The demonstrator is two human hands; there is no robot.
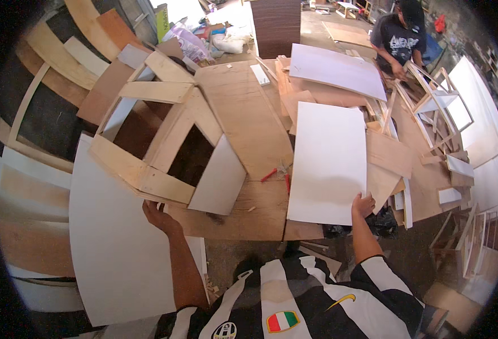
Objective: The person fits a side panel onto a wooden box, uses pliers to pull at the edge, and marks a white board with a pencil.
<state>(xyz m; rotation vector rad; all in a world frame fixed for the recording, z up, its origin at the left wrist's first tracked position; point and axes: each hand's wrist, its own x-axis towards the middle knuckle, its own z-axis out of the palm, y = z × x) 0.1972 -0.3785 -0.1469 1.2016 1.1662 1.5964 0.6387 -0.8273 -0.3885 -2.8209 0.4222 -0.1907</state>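
Clasping the white board (328, 161) at the near edge of the tabletop (243, 113), our right grip (363, 204) has something light and stiff, we judge, best lifted by opposite sides. At the left end, our left grip (163, 217) touches the wooden frame (173, 134); its closure we cannot tell.

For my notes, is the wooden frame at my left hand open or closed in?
Open in places: the wooden frame shows dark, uncovered gaps between its pale slats.

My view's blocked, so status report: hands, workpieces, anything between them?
Left hand at near edge of wooden frame. Right hand holding white panel near its close right corner. Red-handled pliers lying between frame and panel.
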